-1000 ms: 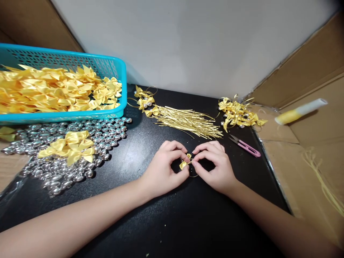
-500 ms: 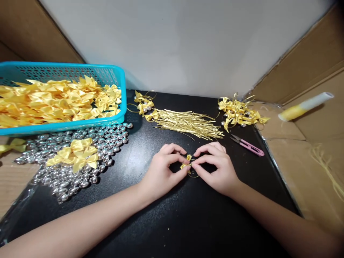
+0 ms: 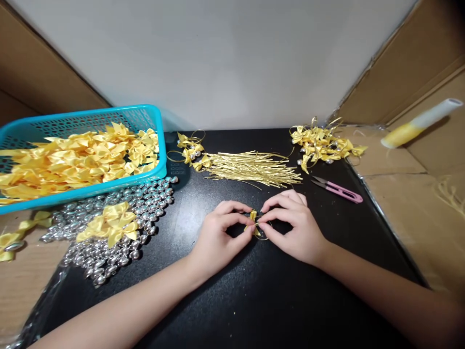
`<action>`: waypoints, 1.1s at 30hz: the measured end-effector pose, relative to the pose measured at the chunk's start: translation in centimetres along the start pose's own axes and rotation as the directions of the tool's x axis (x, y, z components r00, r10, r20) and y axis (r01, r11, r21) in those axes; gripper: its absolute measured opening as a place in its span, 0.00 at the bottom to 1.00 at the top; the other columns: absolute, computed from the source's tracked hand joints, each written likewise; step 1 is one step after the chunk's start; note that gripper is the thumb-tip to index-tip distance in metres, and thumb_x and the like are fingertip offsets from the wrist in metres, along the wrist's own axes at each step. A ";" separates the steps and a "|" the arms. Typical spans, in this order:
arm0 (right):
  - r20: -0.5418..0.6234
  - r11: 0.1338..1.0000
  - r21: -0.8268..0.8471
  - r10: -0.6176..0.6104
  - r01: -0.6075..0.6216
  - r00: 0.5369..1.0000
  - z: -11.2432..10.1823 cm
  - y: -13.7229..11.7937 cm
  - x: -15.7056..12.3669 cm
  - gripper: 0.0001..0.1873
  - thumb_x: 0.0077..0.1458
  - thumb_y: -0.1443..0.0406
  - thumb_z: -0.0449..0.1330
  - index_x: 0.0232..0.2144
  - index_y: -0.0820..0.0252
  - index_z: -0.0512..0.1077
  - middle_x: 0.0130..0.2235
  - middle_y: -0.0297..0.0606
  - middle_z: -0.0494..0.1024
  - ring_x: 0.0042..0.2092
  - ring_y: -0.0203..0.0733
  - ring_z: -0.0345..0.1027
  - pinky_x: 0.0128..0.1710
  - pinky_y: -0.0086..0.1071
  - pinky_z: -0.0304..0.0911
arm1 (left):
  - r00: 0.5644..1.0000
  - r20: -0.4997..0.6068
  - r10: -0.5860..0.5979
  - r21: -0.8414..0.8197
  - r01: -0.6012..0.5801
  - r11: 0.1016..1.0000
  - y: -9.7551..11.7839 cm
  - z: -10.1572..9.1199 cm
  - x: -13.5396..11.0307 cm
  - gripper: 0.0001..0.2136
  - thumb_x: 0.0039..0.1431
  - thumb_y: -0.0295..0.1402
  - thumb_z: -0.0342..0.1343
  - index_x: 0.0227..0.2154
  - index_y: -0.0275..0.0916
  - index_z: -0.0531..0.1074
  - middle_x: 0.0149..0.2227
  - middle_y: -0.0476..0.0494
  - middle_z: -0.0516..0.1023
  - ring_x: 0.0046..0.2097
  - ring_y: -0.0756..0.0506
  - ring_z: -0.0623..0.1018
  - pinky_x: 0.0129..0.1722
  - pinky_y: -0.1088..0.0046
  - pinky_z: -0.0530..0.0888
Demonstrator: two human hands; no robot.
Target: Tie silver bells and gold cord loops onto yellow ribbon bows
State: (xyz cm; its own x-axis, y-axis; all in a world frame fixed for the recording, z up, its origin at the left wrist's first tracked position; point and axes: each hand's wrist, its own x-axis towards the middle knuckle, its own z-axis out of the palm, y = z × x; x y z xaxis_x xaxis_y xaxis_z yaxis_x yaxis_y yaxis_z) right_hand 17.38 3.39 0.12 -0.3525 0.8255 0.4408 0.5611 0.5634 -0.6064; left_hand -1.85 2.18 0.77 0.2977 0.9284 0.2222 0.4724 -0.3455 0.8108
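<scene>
Pinching yellow bow [image 3: 253,214] w/ L hand [image 3: 220,235] & gold cord [image 3: 257,223] w/ R hand [image 3: 300,232], fingertips nearly meeting, both pcs btwn them above blk table [image 3: 276,300]; thin cord might slip loose if either grip slackens.

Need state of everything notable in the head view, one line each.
Left hand: pinching the yellow bow
Yellow bow: partly hidden by fingers
Right hand: pinching gold cord, which is looped
Teal basket: open-topped, holding many bows
Silver beads: loose, spread out
Gold strips: loose, piled
Pink snips: lying flat, blades seem slightly apart
Yellow-white tube: tilted
</scene>
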 end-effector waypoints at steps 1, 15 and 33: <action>0.002 1.000 -0.001 -0.007 0.007 1.000 0.0 0.0 0.0 0.06 0.49 0.69 0.65 0.24 0.53 0.75 0.34 0.31 0.79 0.39 0.43 0.65 0.41 0.43 0.53 | 1.000 0.001 0.002 0.006 -0.002 1.000 0.0 0.0 0.0 0.03 0.55 0.26 0.61 0.30 0.40 0.79 0.39 0.42 0.80 0.42 0.44 0.78 0.43 0.62 0.75; 0.060 0.996 0.036 0.076 -0.078 0.995 -0.3 -0.2 0.2 0.07 0.52 0.69 0.64 0.23 0.55 0.75 0.34 0.33 0.78 0.40 0.42 0.65 0.43 0.41 0.54 | 1.000 0.017 0.025 0.047 -0.025 0.999 -0.1 0.2 0.1 0.04 0.52 0.25 0.61 0.32 0.38 0.76 0.42 0.40 0.77 0.45 0.42 0.77 0.45 0.61 0.73; 0.085 0.994 0.026 0.107 -0.110 0.991 -0.2 -0.2 0.3 0.07 0.52 0.68 0.64 0.23 0.54 0.76 0.35 0.32 0.78 0.41 0.42 0.65 0.43 0.41 0.53 | 1.000 -0.013 -0.015 -0.035 0.015 0.999 -0.2 0.0 0.2 0.03 0.58 0.27 0.58 0.31 0.38 0.76 0.39 0.43 0.77 0.42 0.45 0.77 0.43 0.65 0.73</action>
State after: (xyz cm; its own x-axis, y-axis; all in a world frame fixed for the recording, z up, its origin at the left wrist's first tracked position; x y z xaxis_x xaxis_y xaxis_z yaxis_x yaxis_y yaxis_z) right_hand 17.31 3.48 0.48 -0.3526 0.8811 0.3152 0.5771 0.4699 -0.6679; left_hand -1.93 2.45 0.64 0.2800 0.9352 0.2168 0.4478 -0.3270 0.8322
